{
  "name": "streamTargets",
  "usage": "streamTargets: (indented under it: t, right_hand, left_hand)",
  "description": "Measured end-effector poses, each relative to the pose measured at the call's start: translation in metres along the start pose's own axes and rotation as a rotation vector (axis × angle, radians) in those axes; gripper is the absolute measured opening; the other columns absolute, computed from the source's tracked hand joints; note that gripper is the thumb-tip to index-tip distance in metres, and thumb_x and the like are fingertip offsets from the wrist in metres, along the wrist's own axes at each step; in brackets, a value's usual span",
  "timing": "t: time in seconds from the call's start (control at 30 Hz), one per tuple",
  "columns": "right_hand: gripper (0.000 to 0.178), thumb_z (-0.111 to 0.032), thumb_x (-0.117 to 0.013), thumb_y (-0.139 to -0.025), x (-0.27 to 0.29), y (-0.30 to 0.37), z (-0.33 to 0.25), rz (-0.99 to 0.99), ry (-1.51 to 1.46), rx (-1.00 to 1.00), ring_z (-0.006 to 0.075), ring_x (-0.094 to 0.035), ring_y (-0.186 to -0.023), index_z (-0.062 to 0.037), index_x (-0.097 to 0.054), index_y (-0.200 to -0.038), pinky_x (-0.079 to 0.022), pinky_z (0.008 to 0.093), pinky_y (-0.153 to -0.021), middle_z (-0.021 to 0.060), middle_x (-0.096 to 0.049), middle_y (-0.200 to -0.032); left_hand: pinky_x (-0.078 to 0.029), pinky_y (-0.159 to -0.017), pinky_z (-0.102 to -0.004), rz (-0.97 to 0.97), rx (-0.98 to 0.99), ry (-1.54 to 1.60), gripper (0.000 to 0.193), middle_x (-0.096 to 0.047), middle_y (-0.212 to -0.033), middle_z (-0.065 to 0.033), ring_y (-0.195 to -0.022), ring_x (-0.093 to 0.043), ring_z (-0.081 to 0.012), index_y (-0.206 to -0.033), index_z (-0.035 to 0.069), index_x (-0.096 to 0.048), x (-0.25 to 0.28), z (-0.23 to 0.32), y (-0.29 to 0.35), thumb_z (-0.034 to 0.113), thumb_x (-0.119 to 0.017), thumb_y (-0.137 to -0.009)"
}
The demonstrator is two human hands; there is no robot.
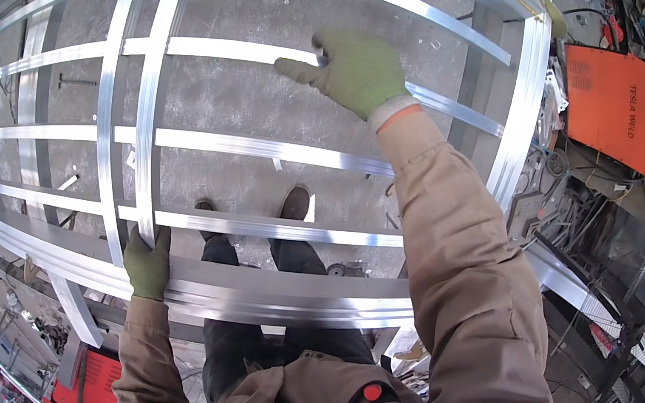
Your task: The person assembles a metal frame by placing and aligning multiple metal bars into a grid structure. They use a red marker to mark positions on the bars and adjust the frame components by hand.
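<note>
A large frame of shiny silver metal bars (286, 309) spreads out in front of me, with crossbars and two long bars close together at its left. My left hand (147, 266), in a green glove, is closed round the near end of the right one of these long bars (154, 77), by the front rail. My right hand (357, 76), also gloved in green, reaches out over a crossbar (232, 51) farther off. Its thumb and fingers are spread apart with nothing between them. Whether it touches that crossbar I cannot tell.
An orange-red welding machine (610, 110) stands at the far right, with cables and metal scraps around it. Below the frame's left front corner sits a red box (88, 380). Through the bars show the grey floor (244, 110) and my shoes (295, 203).
</note>
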State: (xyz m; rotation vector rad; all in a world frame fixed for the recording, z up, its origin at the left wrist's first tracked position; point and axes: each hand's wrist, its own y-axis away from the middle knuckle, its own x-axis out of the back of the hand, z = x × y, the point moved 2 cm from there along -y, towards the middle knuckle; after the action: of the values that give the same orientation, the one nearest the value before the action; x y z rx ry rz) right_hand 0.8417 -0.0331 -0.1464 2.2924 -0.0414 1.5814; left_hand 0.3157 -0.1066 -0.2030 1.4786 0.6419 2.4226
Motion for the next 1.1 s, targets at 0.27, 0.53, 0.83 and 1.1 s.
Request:
streamTargets:
  t: [0.27,0.53,0.83,1.1]
  right_hand:
    - [0.085,-0.083,-0.070,-0.100,0.022,-0.088,0.038,0.570,0.343,0.099,0.0351,-0.076,-0.128,-0.0123,-0.077,-0.146,-0.056,0.0538,-0.114,0.0101,-0.083,-0.129]
    - [0.068,-0.076,-0.062,-0.110,0.016,-0.106,0.060,0.089,0.154,0.063,0.0343,-0.082,-0.103,-0.0130,-0.079,-0.128,-0.063,0.0508,-0.091,0.0123,-0.083,-0.103]
    - [0.069,-0.080,-0.059,-0.109,0.023,-0.106,0.063,0.031,0.166,0.021,0.0318,-0.081,-0.105,-0.0170,-0.079,-0.131,-0.063,0.0501,-0.093,0.0111,-0.083,-0.105]
    - [0.060,-0.072,-0.069,-0.108,0.010,-0.107,0.069,0.169,0.094,0.072,0.0381,-0.079,-0.102,-0.0179,-0.081,-0.131,-0.059,0.0522,-0.088,0.0138,-0.083,-0.106]
  left_hand:
    - [-0.063,-0.086,-0.0524,0.003,-0.014,0.001,0.044,-0.085,-0.104,-0.0240,-0.098,-0.084,-0.0440,-0.125,-0.001,-0.079,-0.001,-0.002,0.000,0.032,-0.090,-0.099]
    - [-0.063,-0.085,-0.0530,0.045,-0.061,-0.030,0.045,-0.084,-0.104,-0.0253,-0.097,-0.084,-0.0447,-0.124,-0.001,-0.079,0.005,0.011,0.003,0.033,-0.091,-0.099]
    - [-0.064,-0.084,-0.0525,0.060,-0.053,-0.033,0.044,-0.084,-0.103,-0.0259,-0.097,-0.084,-0.0446,-0.125,-0.002,-0.078,0.006,0.020,0.005,0.030,-0.091,-0.098]
    - [-0.060,-0.074,-0.0549,0.093,-0.095,-0.199,0.057,-0.078,-0.084,-0.0231,-0.082,-0.079,-0.0435,-0.128,0.001,-0.079,0.003,-0.004,0.004,0.040,-0.097,-0.090]
